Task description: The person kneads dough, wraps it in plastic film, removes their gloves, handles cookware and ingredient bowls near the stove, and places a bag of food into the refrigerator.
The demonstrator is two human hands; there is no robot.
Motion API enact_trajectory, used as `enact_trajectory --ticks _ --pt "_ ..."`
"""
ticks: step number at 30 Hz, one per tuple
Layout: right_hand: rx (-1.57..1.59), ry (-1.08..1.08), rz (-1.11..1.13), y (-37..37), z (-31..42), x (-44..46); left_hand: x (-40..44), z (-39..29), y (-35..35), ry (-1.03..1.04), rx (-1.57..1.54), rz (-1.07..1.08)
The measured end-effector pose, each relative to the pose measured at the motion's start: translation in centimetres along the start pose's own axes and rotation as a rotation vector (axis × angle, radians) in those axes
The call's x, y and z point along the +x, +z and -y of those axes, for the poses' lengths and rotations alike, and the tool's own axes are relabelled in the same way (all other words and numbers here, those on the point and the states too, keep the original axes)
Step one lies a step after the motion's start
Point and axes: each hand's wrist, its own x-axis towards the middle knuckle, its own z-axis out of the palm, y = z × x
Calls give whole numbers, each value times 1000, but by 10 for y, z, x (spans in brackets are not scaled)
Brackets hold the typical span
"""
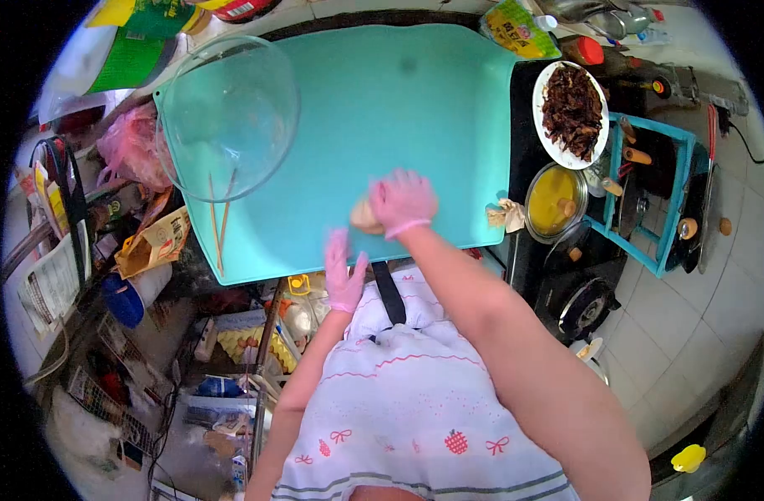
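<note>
A pale lump of dough (364, 220) lies near the front edge of the turquoise mat (365, 108). My right hand (405, 203), in a thin pink glove, presses over the dough with its fingers wrapped around it, hiding much of the lump. To the left and nearer my body, my left hand (345, 274), also gloved, hovers by the mat's front edge with thumb and fingers apart, holding nothing. A clear glass bowl (232, 117) stands at the mat's back left, and a pair of chopsticks (222, 230) lies close to its lower rim.
Right of the mat are a white plate (542, 138) of dark brown strips, a pot of yellow liquid (549, 200), a crumpled tissue (505, 215) and a turquoise frame (641, 259). A pink plastic bag (136, 142) and a paper bag (156, 242) crowd the left side.
</note>
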Motion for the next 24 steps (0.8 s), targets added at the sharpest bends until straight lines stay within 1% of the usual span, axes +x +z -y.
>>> enact_trajectory --ticks 2,3,5,6,8,10,13,14,16,17,18,19,20,22,23,24 --pt "13 -17 -115 -4 7 18 6 -23 12 -285 -514 -5" --pt "26 3 -122 9 13 34 19 -22 19 -340 -586 -57" --pt "50 27 -198 8 15 59 49 -33 34 -383 -736 -185" --pt "82 48 -187 7 16 69 64 -32 30 -410 -551 -103" --pt "146 85 -165 3 15 81 89 -33 39 -496 -489 -190" --pt "245 147 -135 2 13 95 112 -18 44 -525 -389 -240" --pt "356 235 -33 -1 3 102 145 -6 29 -463 -331 -68" --pt "391 273 15 0 -2 101 155 -4 26 -386 -239 -61" --pt "622 400 4 19 -34 86 165 1 31 -241 -62 -24" --pt "740 467 -2 23 -50 78 164 -20 25 -95 87 -1" --pt "813 548 -50 18 -67 66 162 -60 12 50 230 26" --pt "884 629 -101 9 -84 51 159 -84 8 200 369 50" --pt "951 710 -153 1 -93 37 153 -88 14 281 428 66" --pt "372 437 -87 -59 -83 24 139 -94 25 445 534 92" --pt "85 291 -48 -79 -77 24 135 -88 29 562 459 46" --pt "26 59 -159 -64 -78 24 129 -73 30 672 384 -2"
